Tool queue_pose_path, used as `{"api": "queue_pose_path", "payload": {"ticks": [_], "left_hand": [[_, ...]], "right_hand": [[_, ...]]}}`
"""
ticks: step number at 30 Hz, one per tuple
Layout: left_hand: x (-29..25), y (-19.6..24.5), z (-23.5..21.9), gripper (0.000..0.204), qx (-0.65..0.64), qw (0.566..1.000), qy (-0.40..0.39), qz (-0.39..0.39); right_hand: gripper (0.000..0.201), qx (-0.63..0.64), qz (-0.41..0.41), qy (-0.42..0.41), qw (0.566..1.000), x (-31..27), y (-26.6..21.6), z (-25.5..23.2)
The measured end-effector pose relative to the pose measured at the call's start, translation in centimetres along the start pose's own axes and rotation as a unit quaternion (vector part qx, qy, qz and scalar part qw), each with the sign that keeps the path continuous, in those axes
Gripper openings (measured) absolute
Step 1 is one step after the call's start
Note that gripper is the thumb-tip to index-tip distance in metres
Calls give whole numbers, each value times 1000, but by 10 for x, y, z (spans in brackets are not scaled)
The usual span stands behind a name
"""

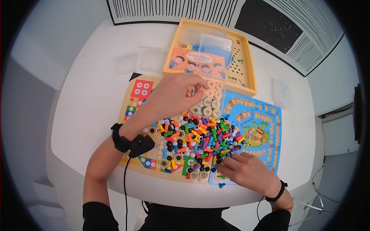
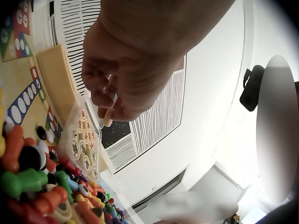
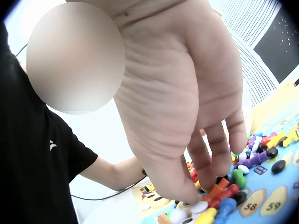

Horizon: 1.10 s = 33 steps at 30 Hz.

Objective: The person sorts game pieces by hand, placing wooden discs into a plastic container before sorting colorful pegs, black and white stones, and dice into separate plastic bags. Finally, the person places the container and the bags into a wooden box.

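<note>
My left hand (image 1: 171, 94) is over a clear plastic box (image 2: 70, 135) with rows of round wooden Chinese chess pieces (image 1: 208, 102) in it. Between its thumb and finger it pinches a pale wooden chess piece (image 2: 108, 117), seen edge-on in the left wrist view. My right hand (image 1: 248, 173) reaches down at the near right side of a heap of coloured pegs (image 1: 192, 134). Its fingers (image 3: 217, 161) point down, loosely bent, with the tips among the pieces beside an orange peg (image 3: 216, 190) and a red peg (image 3: 226, 196).
Beneath the heap lie a patterned wooden game board (image 1: 127, 127) and a blue numbered board (image 1: 269, 134). Several larger wooden discs (image 1: 178, 158) are mixed in. Behind stands a wooden tray (image 1: 250, 73) with an orange booklet (image 1: 198, 61) and a transparent lid. A cable (image 1: 126, 184) hangs from my left wrist.
</note>
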<state>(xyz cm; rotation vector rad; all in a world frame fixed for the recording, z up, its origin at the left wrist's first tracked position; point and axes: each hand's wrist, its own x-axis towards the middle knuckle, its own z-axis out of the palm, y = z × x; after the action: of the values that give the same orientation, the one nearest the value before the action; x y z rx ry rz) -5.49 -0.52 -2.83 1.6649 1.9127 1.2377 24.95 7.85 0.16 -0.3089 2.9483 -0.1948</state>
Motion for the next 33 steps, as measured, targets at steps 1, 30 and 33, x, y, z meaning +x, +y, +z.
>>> {"api": "queue_pose_path", "payload": {"ticks": [1, 30, 33], "left_hand": [[0, 0, 0, 23, -9, 1000, -3, 0], [23, 15, 24, 16, 103, 993, 25, 56], [14, 11, 23, 15, 126, 991, -42, 14]], "right_hand": [[15, -14, 3, 5, 1000, 0, 1, 0], [20, 399, 150, 262, 866, 1, 54, 4], [18, 545, 190, 313, 754, 6, 61, 12]]}}
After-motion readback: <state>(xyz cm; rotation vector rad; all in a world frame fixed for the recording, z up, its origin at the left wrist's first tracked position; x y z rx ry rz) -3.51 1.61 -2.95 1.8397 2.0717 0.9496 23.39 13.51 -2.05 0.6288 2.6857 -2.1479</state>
